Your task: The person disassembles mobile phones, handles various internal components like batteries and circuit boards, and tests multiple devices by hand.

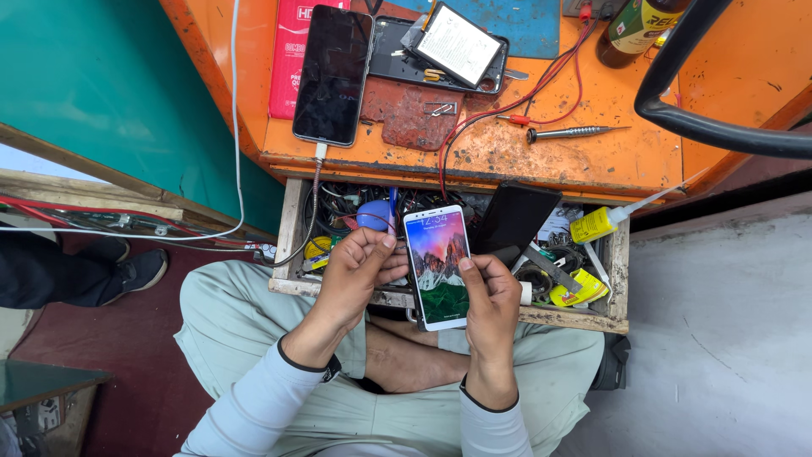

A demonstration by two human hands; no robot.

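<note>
Right hand (491, 296) and left hand (359, 271) gripping lit white smartphone (437, 267) between them

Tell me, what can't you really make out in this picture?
Head view only:
- Lit phone: back hidden; right hand and left hand cover its edges.
- Open drawer: tangled contents, partly behind the phone.
- Bottle: cut off by the top edge.

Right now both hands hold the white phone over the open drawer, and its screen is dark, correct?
Not quite. The head view shows the left hand and right hand holding the white phone over the open drawer, but its screen is lit, showing a mountain picture. The dark screen belongs to the black phone on the orange bench.
</note>
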